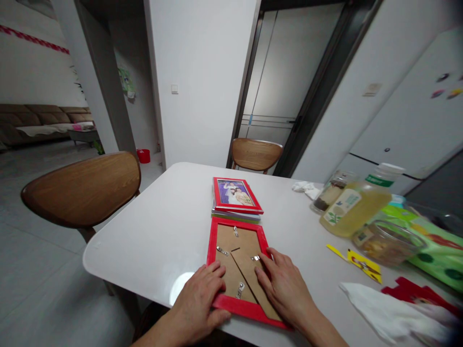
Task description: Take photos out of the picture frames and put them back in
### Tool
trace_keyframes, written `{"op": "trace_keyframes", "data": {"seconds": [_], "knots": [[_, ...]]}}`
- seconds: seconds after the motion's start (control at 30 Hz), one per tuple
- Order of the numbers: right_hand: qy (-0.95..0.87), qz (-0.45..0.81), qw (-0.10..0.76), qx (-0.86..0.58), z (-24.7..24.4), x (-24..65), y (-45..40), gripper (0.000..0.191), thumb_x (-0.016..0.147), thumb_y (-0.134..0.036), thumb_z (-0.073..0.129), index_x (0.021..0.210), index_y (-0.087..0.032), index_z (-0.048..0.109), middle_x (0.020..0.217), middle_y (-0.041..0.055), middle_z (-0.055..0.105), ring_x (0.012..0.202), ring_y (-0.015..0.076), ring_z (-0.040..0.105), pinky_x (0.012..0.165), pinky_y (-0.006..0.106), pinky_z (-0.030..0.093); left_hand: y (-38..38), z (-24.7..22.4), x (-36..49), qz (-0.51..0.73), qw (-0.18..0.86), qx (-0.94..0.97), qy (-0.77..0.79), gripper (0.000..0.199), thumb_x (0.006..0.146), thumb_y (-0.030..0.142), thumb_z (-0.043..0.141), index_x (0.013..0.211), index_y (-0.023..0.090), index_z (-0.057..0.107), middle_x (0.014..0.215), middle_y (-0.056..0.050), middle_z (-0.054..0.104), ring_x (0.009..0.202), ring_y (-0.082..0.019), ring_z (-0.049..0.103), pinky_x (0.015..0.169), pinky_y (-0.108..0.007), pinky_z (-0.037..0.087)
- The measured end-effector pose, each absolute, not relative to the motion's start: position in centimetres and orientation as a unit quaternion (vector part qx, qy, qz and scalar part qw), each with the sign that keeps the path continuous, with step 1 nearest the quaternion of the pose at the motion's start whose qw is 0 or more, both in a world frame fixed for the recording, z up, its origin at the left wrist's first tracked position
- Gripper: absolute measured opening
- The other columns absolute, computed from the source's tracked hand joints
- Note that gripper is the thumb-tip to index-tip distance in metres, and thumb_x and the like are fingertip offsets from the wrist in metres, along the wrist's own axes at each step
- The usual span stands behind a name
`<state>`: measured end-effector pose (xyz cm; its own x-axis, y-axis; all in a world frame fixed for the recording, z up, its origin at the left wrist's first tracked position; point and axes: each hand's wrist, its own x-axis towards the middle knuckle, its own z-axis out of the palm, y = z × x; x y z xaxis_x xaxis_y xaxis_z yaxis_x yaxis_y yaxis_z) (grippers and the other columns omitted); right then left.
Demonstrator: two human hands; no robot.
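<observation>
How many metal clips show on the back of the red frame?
4: far clip, left clip, right clip beside the right hand, near clip. More could be hidden.

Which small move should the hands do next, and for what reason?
Perhaps the right hand should turn the right-side metal clip: its fingers reach right there, while the left hand rests on the red frame and could steady it.

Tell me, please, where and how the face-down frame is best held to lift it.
Probably hold the frame by the long sides of its red rim, one hand from the left, one from the right. It lies flat, back up, with long straight edges on both sides. Its far end sits close to the stack, leaving little room there. I would avoid the small clips.
</observation>
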<state>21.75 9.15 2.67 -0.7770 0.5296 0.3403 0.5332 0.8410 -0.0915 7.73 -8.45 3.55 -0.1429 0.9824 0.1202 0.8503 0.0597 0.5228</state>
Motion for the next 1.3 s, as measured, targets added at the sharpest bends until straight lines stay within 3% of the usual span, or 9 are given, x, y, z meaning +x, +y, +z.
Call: {"op": "trace_keyframes", "data": {"seconds": [0.23,0.43,0.63,1.0,1.17,1.3], "knots": [[-0.941,0.025,0.194,-0.276,2.2,21.5,9.2,0.031,0.078,-0.032,0.039,0.092,-0.013,0.059,0.105,0.0132,0.052,0.096,0.0224,0.047,0.082,0.035,0.040,-8.5,3.8,7.8,0.238,0.131,0.643,0.716,0.035,0.071,0.040,0.055,0.096,0.016,0.051,0.126,-0.010,0.042,0.121,-0.023,0.028,0.100,-0.039,0.022],[-0.946,0.024,0.193,-0.259,2.9,21.0,8.7,0.029,0.077,-0.030,0.041,0.094,-0.014,0.059,0.104,0.0121,0.054,0.097,0.0236,0.047,0.082,0.039,0.039,-8.5,3.4,7.6,0.252,0.134,0.641,0.712,0.035,0.066,0.034,0.061,0.095,0.017,0.051,0.128,-0.009,0.040,0.121,-0.021,0.029,0.101,-0.035,0.021],[-0.968,0.080,0.153,-0.183,4.3,16.8,6.5,0.031,0.080,-0.021,0.036,0.104,-0.016,0.056,0.111,0.0118,0.051,0.102,0.0217,0.045,0.086,0.037,0.035,-8.6,3.1,7.7,0.257,0.125,0.649,0.705,0.030,0.066,0.030,0.061,0.091,0.017,0.052,0.127,-0.009,0.042,0.121,-0.019,0.030,0.102,-0.034,0.019],[-0.985,0.052,0.117,-0.113,3.2,15.3,6.0,0.032,0.080,-0.016,0.037,0.108,-0.021,0.052,0.107,0.0080,0.053,0.099,0.0204,0.043,0.084,0.033,0.033,-8.6,2.9,7.8,0.269,0.121,0.651,0.699,0.029,0.064,0.029,0.064,0.087,0.017,0.052,0.125,-0.008,0.044,0.121,-0.020,0.028,0.102,-0.032,0.018],[-0.982,0.079,0.126,-0.120,3.6,15.3,6.9,0.030,0.080,-0.019,0.036,0.103,-0.020,0.055,0.103,0.0070,0.055,0.095,0.0189,0.047,0.082,0.031,0.035,-8.6,2.6,7.7,0.271,0.119,0.646,0.704,0.028,0.064,0.030,0.064,0.087,0.018,0.052,0.125,-0.008,0.044,0.121,-0.021,0.030,0.101,-0.034,0.019],[-0.955,0.096,0.153,-0.236,4.2,14.6,9.8,0.029,0.081,-0.024,0.035,0.095,-0.016,0.059,0.095,0.0072,0.059,0.087,0.0153,0.052,0.075,0.025,0.038,-8.6,2.4,7.7,0.279,0.119,0.641,0.705,0.030,0.060,0.029,0.066,0.084,0.018,0.053,0.123,-0.008,0.046,0.120,-0.021,0.031,0.100,-0.033,0.023]]}}
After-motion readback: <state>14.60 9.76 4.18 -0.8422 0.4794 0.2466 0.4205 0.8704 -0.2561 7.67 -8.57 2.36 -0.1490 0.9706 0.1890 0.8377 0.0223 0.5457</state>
